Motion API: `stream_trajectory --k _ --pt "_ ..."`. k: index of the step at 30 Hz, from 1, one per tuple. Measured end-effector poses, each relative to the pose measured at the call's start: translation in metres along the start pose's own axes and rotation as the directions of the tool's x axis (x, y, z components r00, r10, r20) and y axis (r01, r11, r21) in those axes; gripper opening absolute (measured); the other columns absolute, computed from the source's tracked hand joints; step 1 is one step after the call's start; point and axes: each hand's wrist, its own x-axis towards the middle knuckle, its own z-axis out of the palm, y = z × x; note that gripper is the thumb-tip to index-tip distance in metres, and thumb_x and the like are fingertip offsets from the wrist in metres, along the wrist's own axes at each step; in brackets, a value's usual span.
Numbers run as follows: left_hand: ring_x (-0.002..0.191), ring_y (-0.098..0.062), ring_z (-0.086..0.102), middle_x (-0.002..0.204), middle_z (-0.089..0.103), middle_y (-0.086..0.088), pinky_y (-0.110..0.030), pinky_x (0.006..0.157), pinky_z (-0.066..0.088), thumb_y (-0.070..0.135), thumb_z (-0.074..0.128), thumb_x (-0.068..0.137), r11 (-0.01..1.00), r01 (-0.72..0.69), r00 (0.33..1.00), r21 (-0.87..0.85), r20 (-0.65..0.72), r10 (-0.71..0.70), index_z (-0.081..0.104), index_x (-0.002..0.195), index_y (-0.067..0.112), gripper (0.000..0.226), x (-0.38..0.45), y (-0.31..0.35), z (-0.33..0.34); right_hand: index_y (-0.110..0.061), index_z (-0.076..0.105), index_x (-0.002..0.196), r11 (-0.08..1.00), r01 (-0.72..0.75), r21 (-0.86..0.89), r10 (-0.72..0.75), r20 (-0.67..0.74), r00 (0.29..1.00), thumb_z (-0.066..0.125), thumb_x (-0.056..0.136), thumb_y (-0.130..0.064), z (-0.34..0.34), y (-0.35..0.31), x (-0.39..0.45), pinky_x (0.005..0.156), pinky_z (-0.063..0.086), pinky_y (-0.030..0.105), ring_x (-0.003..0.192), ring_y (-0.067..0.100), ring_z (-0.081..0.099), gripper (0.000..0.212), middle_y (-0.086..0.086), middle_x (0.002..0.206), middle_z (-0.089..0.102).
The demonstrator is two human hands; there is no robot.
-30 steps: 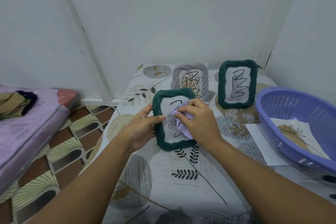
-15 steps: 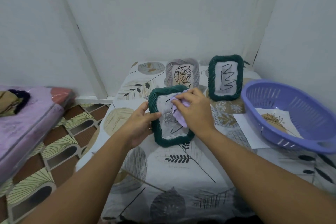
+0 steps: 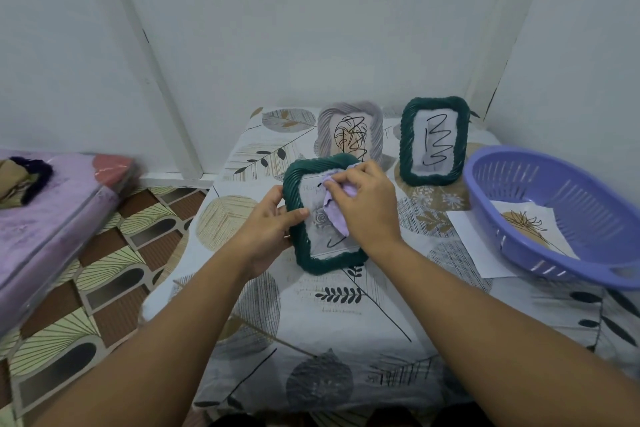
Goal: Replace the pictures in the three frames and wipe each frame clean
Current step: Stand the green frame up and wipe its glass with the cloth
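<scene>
My left hand grips the left edge of a dark green rope-pattern frame, held tilted above the table. Against the upper part of its glass my right hand presses a lilac cloth. The picture under the glass shows a grey rose and black scribble, partly hidden by the cloth and hand. Behind it a grey frame with a scribbled leaf picture stands upright. A second green frame with a black zigzag stands at the back right.
A lilac plastic basket holding a plant picture sits at the right, on a white sheet. The table wears a leaf-print cloth. White walls close the back and right. A purple mattress lies at the left over patterned floor.
My right hand with the cloth has moved up the glass from the middle toward the frame's top edge. The view has shifted slightly.
</scene>
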Motion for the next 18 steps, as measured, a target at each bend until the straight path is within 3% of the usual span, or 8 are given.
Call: stream_trajectory --k 4,9,13,18 --pt "0.108 -0.032 0.068 0.122 0.071 -0.017 -0.056 0.100 0.051 0.000 0.056 0.100 1.000 -0.005 1.000 -0.010 0.007 0.006 0.052 0.132 0.018 0.037 -0.0016 0.0008 -0.0003 -0.014 0.078 0.089 0.997 0.064 -0.050 -0.061 0.050 0.997 0.079 0.088 -0.024 0.0041 -0.0046 -0.0018 0.079 0.047 0.023 0.085 0.010 0.056 0.010 -0.003 0.095 0.054" --pt "0.107 -0.030 0.068 0.123 0.071 -0.016 -0.051 0.095 0.054 0.000 0.056 0.101 1.000 -0.005 1.000 -0.016 0.020 0.005 0.052 0.131 0.020 0.036 -0.0030 0.0017 0.0006 -0.015 0.079 0.091 1.000 0.012 -0.021 -0.012 -0.004 1.000 0.078 0.089 -0.025 0.0007 -0.0037 0.0022 0.078 0.048 0.025 0.087 0.010 0.056 0.010 -0.003 0.096 0.056" --pt "0.104 -0.028 0.069 0.120 0.072 -0.016 -0.050 0.094 0.054 0.001 0.056 0.101 1.000 -0.012 1.000 -0.016 0.025 0.013 0.052 0.131 0.018 0.035 -0.0041 0.0017 0.0003 -0.014 0.078 0.089 0.996 0.071 -0.055 -0.067 0.063 0.996 0.077 0.089 -0.025 0.0053 -0.0066 -0.0049 0.079 0.051 0.029 0.087 0.012 0.058 0.011 -0.003 0.095 0.056" --pt "0.107 -0.029 0.069 0.124 0.071 -0.016 -0.049 0.093 0.055 0.000 0.056 0.101 0.999 -0.018 0.999 -0.029 0.038 0.019 0.051 0.134 0.019 0.038 -0.0046 0.0018 0.0008 -0.014 0.079 0.092 0.999 0.028 -0.034 -0.028 0.009 1.000 0.077 0.090 -0.025 -0.0005 -0.0062 0.0015 0.080 0.050 0.026 0.087 0.010 0.056 0.011 -0.004 0.095 0.055"
